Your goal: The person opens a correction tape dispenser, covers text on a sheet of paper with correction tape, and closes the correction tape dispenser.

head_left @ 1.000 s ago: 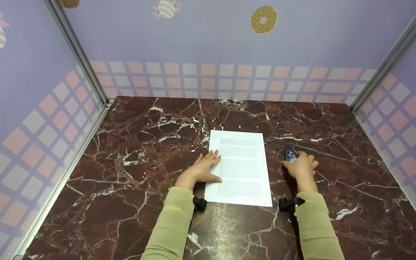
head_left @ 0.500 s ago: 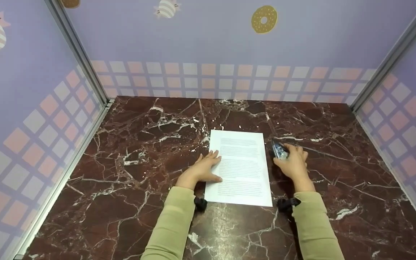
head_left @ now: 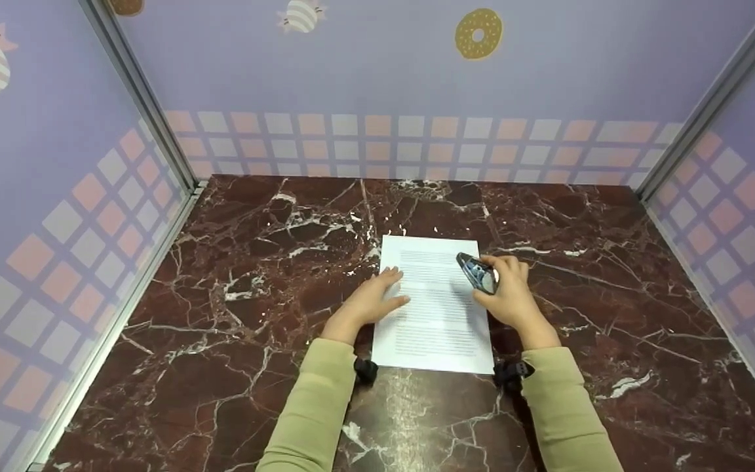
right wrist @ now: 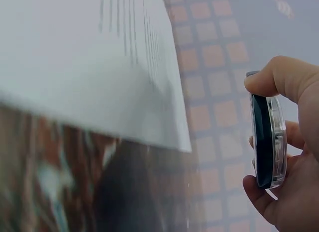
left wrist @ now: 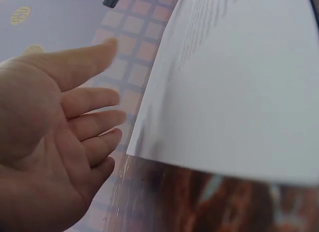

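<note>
A printed sheet of paper (head_left: pixel 440 328) lies on the table. My left hand (head_left: pixel 371 298) is at the sheet's left edge, fingers extended, thumb pointing over the paper. In the left wrist view that left hand (left wrist: pixel 55 122) has nothing in its fingers. My right hand (head_left: pixel 512 295) holds a correction tape (head_left: pixel 479 272), a dark teardrop-shaped case with a clear side, over the upper right part of the sheet. The right wrist view shows the thumb on one end of the correction tape (right wrist: pixel 266 137) and fingers at the other; whether it touches the paper I cannot tell.
The table (head_left: pixel 272 393) is dark red marble with white veins and some small white flecks behind the sheet. Purple walls (head_left: pixel 377 72) with checks stand at the back and both sides. A black wrist strap mount (head_left: pixel 512 373) sits by each sleeve.
My right hand has moved left with the correction tape, from beside the sheet to over its right side. My left hand has shifted slightly, its thumb now farther up the page.
</note>
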`<state>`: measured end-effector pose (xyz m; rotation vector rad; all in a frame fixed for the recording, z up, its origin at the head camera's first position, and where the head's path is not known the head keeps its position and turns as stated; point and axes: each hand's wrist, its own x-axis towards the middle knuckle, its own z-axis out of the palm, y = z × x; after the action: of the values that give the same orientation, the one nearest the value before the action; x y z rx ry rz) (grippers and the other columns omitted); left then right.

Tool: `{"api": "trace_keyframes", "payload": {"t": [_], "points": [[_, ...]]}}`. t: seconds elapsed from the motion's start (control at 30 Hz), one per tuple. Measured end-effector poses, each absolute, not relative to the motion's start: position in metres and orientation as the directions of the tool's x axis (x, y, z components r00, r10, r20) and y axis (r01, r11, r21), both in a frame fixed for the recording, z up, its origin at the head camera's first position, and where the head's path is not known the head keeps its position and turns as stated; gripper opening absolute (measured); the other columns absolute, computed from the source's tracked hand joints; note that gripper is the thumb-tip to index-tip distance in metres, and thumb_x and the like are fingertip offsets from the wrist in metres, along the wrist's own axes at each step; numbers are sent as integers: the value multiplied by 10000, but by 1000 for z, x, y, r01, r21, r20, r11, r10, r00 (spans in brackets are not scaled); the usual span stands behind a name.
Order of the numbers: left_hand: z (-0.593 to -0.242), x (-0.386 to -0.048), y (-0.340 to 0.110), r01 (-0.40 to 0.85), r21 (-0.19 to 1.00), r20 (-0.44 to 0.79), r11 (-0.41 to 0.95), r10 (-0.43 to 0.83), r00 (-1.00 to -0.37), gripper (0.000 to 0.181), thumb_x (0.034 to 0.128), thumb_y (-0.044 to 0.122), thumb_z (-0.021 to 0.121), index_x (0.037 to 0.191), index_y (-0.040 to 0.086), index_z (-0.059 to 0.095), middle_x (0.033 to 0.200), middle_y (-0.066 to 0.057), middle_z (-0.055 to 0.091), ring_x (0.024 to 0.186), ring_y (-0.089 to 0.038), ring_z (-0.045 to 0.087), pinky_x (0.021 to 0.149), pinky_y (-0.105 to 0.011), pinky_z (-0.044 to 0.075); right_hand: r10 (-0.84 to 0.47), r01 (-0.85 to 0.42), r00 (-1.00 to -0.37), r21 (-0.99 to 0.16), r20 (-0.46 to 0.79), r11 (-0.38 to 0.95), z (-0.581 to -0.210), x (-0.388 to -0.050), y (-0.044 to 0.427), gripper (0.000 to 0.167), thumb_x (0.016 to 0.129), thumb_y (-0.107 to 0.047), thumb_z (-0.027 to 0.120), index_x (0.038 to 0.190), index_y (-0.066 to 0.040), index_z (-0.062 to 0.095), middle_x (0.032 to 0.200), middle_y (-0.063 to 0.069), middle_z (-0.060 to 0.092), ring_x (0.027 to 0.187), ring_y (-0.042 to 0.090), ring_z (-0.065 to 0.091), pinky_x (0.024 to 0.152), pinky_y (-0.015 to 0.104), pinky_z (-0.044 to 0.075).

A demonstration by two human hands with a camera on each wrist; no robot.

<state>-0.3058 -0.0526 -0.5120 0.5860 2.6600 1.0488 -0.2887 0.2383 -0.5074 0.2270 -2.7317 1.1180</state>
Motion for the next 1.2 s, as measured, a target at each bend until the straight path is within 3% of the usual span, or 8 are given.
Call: {"api": "trace_keyframes", "payload": {"t": [0.2, 0.43, 0.57, 0.77, 0.97, 1.2], "points": [[-504, -303, -42, 191, 803, 11, 564, 306, -952, 553, 1029, 312, 627, 1502, 43, 525, 1531, -165, 544, 1458, -344, 487, 1239, -476, 390, -117, -278, -953, -656, 279, 702, -503, -283, 223, 668, 777, -54, 786, 1409, -28, 571, 1330, 208, 488, 1197, 357, 361, 997, 499, 421], [-499, -297, -25, 186, 927, 123, 326, 203, -971, 407, 1023, 205, 641, 1327, -65, 650, 1255, -232, 722, 1187, -345, 707, 1028, -380, 589, -196, -372, -921, -608, 338, 701, -499, -275, 209, 670, 765, -46, 808, 1398, -53, 589, 1303, 207, 501, 1192, 364, 381, 986, 526, 437], [-498, -295, -17, 155, 969, 113, 191, 214, -970, 418, 1030, 179, 626, 1324, -118, 623, 1194, -274, 730, 1133, -365, 730, 950, -362, 627, -245, -438, -891, -581, 382, 686, -497, -272, 201, 662, 762, -28, 814, 1386, -52, 596, 1289, 214, 511, 1189, 375, 392, 994, 538, 451], [-497, -292, -10, 43, 999, 34, 31, 235, -971, 437, 1031, 173, 625, 1344, -131, 599, 1230, -311, 701, 1096, -391, 740, 890, -344, 644, -314, -513, -853, -556, 418, 654, -498, -269, 193, 666, 750, 2, 809, 1378, -54, 596, 1295, 212, 511, 1173, 363, 390, 966, 532, 455], [-498, -291, -11, -22, 1000, -20, -5, 249, -968, 376, 982, 136, 699, 1269, -104, 666, 1184, -302, 719, 926, -348, 789, 795, -333, 663, -360, -570, -817, -536, 450, 623, -499, -267, 191, 685, 709, 44, 799, 1360, -56, 611, 1281, 209, 532, 1175, 368, 407, 967, 527, 457], [-496, -292, -13, -78, 997, -70, -18, 272, -960, 358, 962, 79, 714, 1253, -123, 665, 1189, -304, 715, 898, -290, 799, 801, -320, 660, -392, -611, -787, -515, 476, 601, -496, -268, 190, 683, 693, 74, 841, 1331, -43, 625, 1270, 202, 545, 1182, 384, 426, 982, 546, 460]]}}
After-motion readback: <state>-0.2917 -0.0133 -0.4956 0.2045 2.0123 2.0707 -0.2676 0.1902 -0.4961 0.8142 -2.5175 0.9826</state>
